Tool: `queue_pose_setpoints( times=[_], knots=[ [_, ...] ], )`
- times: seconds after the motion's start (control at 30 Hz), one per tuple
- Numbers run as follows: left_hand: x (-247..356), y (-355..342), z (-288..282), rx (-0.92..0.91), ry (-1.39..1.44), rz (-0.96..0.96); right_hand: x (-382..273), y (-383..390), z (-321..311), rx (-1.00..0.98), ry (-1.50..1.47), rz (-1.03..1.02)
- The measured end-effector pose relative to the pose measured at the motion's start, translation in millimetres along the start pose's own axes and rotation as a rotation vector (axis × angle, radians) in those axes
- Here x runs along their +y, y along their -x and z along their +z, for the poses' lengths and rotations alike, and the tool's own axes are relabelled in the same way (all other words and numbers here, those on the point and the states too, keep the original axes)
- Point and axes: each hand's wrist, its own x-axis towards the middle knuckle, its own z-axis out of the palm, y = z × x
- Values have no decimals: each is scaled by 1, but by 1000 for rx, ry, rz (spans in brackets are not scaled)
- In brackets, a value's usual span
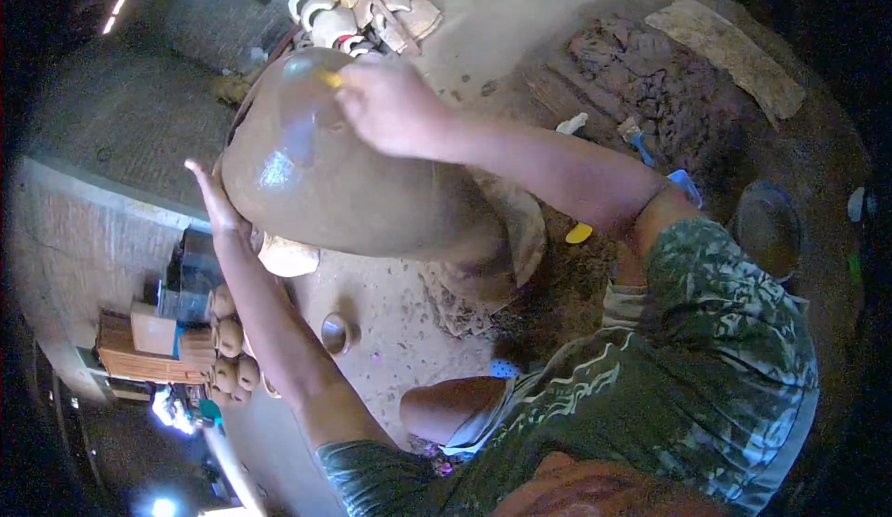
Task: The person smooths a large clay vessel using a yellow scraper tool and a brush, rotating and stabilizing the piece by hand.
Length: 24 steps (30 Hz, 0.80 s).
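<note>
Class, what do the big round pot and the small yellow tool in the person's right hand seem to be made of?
Big round pot: probably wet clay, smooth brown, glossy highlights. Small yellow tool in the right hand: possibly plastic; too small to tell. The left hand steadies the pot's side.

Around us we see a small clay cup (337,333) on the dusty floor (400,331), a cluster of little round pots (229,340) by wooden boxes (149,345), a heap of dark clay (650,80), a flat slab (729,52), a metal bowl (767,229), and a pile of rags (367,1).

Pottery workshop: clay heap (650,80), small pots (230,336) stacked
</note>
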Motion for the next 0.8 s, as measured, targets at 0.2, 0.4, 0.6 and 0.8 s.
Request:
queue_pose_setpoints(
  times=[0.2, 0.4, 0.6, 0.8],
  knots=[
    [1, 5, 0, 45, 28, 2, 51, 34, -25, 62, -108, 367],
    [1, 7, 12, 57, 17, -10, 55, 27, -6, -23, -164, 669],
    [3, 7, 18, 100, 7, -29, 5, -6, -17, -74, -3, -125],
    [-7, -9, 12, 33, 34, -14, 101, 52, -26, -107, -76, 776]
  ],
)
